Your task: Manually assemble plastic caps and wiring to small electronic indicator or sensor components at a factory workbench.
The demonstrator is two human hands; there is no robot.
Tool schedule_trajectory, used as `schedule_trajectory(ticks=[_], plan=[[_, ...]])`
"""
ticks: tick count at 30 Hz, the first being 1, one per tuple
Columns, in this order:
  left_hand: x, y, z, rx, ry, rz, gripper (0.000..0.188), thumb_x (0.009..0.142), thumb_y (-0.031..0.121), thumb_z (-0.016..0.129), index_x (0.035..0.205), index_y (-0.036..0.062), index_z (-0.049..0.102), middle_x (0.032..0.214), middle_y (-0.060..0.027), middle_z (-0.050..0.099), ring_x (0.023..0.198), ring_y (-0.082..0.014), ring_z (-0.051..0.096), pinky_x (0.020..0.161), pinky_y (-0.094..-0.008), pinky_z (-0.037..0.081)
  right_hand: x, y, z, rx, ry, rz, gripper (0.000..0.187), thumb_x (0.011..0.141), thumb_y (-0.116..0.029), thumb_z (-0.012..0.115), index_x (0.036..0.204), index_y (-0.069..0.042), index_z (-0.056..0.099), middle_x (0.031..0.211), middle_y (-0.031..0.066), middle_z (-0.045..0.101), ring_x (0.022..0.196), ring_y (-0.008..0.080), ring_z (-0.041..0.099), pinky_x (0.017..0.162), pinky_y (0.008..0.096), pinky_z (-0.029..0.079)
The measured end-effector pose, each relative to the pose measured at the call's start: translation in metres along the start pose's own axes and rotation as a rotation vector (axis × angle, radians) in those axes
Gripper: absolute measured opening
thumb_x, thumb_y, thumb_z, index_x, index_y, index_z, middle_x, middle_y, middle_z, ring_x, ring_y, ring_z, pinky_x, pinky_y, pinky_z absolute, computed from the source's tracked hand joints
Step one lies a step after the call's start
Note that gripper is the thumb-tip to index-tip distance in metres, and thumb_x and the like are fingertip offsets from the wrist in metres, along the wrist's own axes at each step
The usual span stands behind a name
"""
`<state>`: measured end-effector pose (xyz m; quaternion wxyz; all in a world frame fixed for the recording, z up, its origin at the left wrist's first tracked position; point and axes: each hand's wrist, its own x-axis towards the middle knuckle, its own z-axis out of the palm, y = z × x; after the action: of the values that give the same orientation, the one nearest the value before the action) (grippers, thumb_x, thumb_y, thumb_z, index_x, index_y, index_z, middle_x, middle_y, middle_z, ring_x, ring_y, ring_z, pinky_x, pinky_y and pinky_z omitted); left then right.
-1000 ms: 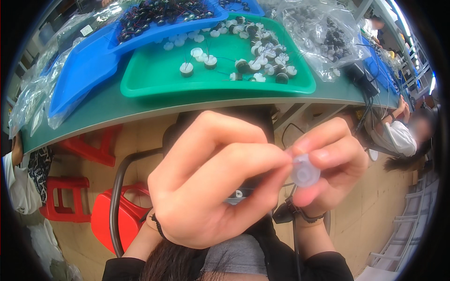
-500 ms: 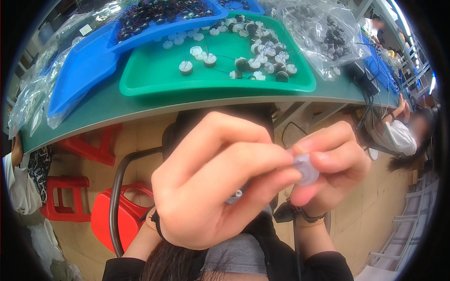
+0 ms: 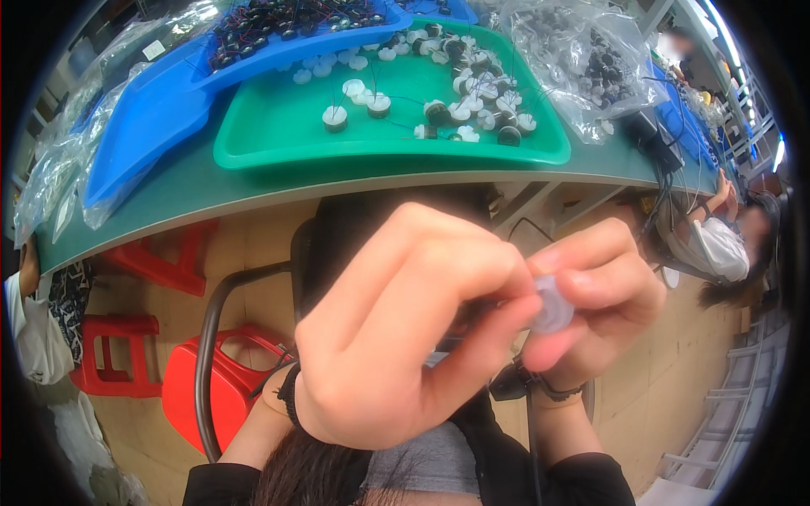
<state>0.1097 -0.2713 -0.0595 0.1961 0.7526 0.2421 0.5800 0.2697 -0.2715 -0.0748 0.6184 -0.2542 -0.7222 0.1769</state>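
Between the fingertips of my right hand (image 3: pixel 603 299) is a small round translucent white plastic piece (image 3: pixel 553 308), held up above my lap. My left hand (image 3: pixel 413 329) is closed, its thumb and forefinger pinched at the left edge of that piece. Whether the left fingertips hold a further small part is hidden. Beyond the hands, a green tray (image 3: pixel 287 150) on the table carries small round dark parts with white plastic caps and thin wires, such as a capped part (image 3: pixel 335 118) near its left side.
Blue trays (image 3: pixel 152 126) stand left of and behind the green one, the rear one full of dark wired parts. A clear plastic bag (image 3: pixel 582 67) of parts lies at the right. Red stools (image 3: pixel 198 392) stand at lower left. Another person (image 3: pixel 721 244) sits at far right.
My left hand has shifted slightly right and its fingers have curled further at the plastic piece. The right hand and the piece have stayed nearly in place.
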Motion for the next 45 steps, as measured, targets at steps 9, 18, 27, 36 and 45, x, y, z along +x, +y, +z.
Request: schedule_trajectory(ticks=[9,18,27,36,45], plan=[[0.000,-0.005,0.006,0.014,0.030,0.074,0.016,0.076,0.001,0.064,0.088,-0.0009,0.054,0.080,-0.0117,0.055,0.070,-0.0158,0.052,0.058,-0.0234,0.040,-0.003,0.002,0.003,0.015,0.043,-0.005,0.045,0.068,-0.042,0.073,0.082,-0.005,0.051,0.078,0.0119,0.054,0.064,0.0151,0.053,0.056,0.0213,0.042],[0.004,-0.010,0.008,-0.087,0.014,0.114,0.021,0.072,-0.005,0.066,0.090,-0.0016,0.055,0.080,-0.0121,0.058,0.071,-0.0165,0.053,0.060,-0.0226,0.042,-0.003,-0.008,-0.002,0.021,0.098,0.133,0.047,0.067,-0.044,0.073,0.085,-0.005,0.053,0.079,0.0119,0.055,0.069,0.0150,0.055,0.056,0.0206,0.041],[0.000,-0.017,0.007,-0.017,0.068,0.249,0.024,0.067,-0.006,0.068,0.087,-0.0012,0.058,0.076,-0.0108,0.059,0.061,-0.0141,0.052,0.049,-0.0215,0.036,-0.006,-0.003,-0.001,0.060,0.049,0.073,0.045,0.069,-0.041,0.073,0.085,-0.003,0.054,0.078,0.0131,0.056,0.066,0.0156,0.056,0.057,0.0211,0.044],[0.005,-0.007,0.010,0.077,0.105,0.259,0.019,0.068,-0.004,0.069,0.085,-0.0019,0.061,0.069,-0.0099,0.059,0.051,-0.0126,0.050,0.043,-0.0212,0.032,-0.009,-0.005,-0.001,0.004,0.087,0.097,0.042,0.071,-0.038,0.073,0.080,-0.002,0.053,0.077,0.0127,0.055,0.066,0.0173,0.056,0.058,0.0236,0.046],[0.006,-0.016,-0.003,-0.065,-0.044,0.098,0.032,0.075,0.011,0.071,0.096,-0.0084,0.057,0.084,-0.0147,0.060,0.075,-0.0169,0.058,0.064,-0.0243,0.045,-0.005,-0.002,0.000,-0.045,0.128,0.105,0.045,0.067,-0.039,0.076,0.086,-0.003,0.056,0.084,0.0141,0.057,0.067,0.0172,0.055,0.059,0.0240,0.046]])
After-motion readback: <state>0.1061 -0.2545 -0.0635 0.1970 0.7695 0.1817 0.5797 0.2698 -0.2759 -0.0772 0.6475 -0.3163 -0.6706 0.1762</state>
